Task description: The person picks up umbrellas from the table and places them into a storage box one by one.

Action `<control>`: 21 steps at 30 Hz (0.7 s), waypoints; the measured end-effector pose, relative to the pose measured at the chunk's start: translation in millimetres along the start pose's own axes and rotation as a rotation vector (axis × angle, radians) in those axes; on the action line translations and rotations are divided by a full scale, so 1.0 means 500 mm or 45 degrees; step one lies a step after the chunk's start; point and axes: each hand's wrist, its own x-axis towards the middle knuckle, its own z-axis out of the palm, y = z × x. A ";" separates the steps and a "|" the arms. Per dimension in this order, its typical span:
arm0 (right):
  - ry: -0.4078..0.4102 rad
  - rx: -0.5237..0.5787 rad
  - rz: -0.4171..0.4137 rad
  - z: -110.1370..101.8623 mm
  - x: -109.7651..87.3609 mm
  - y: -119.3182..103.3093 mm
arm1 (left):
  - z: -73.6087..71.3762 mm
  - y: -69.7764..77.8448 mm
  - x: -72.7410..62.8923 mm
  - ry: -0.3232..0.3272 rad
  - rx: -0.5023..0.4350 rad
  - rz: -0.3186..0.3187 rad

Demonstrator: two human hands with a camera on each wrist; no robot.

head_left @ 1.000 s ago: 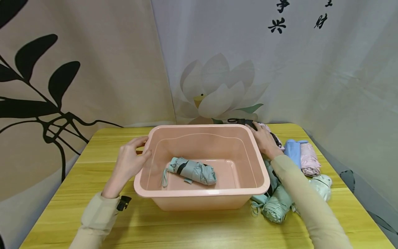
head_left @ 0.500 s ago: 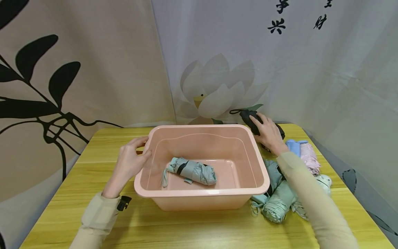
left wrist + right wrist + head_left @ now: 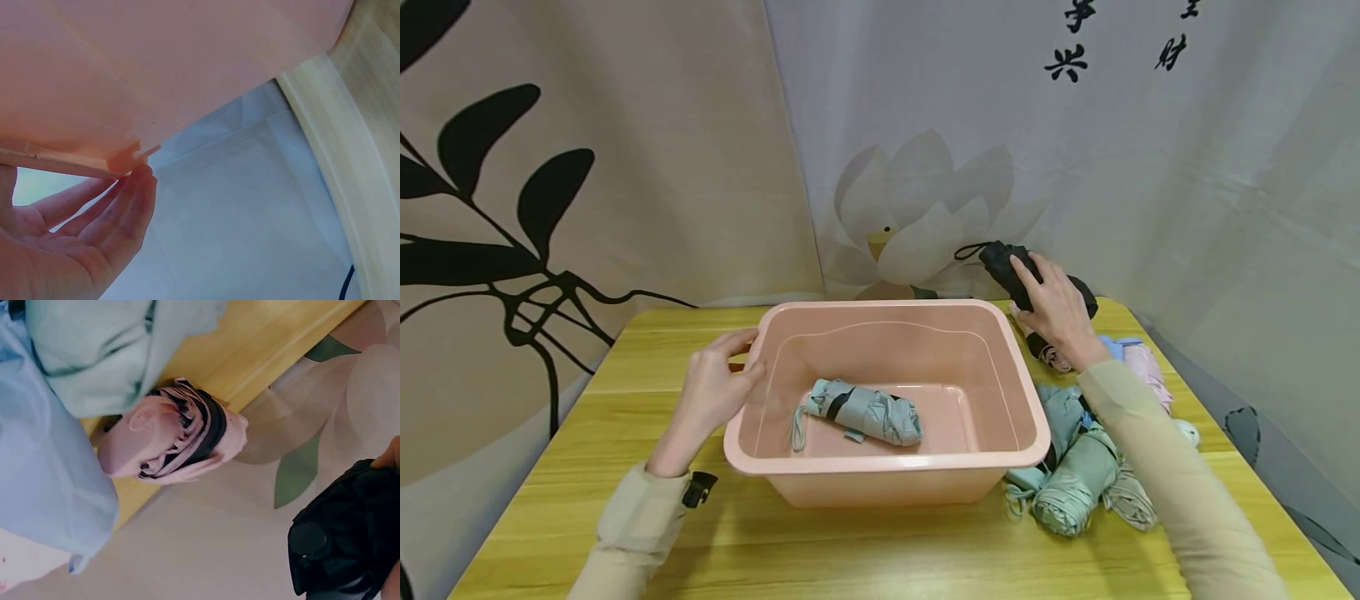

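My left hand (image 3: 717, 382) grips the left rim of a pink plastic basin (image 3: 887, 463), thumb and fingers on either side of the lip in the left wrist view. Inside the basin lies a folded grey-blue umbrella (image 3: 872, 410) with a wrist loop. My right hand (image 3: 1058, 310) holds a black folded umbrella (image 3: 1004, 265) above the table's far right part, its loop hanging out to the left. The right wrist view shows one end of that black umbrella at the lower right, with only bits of my fingers visible.
Right of the basin lie a pink umbrella with a black band (image 3: 209, 434), a pale green one (image 3: 1075, 483), a blue one (image 3: 50, 444) and several others, partly behind my right arm. A printed curtain (image 3: 925, 125) hangs behind the wooden table (image 3: 820, 554).
My right hand has lifted the black umbrella up from behind the basin's right corner and slightly right, uncovering the pink umbrella. The left hand and basin have stayed put.
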 end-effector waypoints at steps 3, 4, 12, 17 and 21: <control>0.004 -0.002 -0.007 -0.012 0.003 -0.003 | -0.001 0.002 0.000 -0.005 0.001 -0.005; 0.005 -0.008 -0.012 -0.015 0.005 -0.004 | -0.001 0.002 -0.001 -0.006 0.002 -0.007; 0.039 0.001 -0.063 -0.049 0.023 -0.022 | -0.002 0.003 0.000 -0.004 0.004 -0.009; 0.079 0.014 -0.143 -0.072 0.033 -0.044 | -0.001 0.002 0.000 -0.002 0.007 -0.004; 0.088 0.028 -0.216 -0.090 0.041 -0.070 | -0.001 0.002 0.000 -0.005 0.004 -0.007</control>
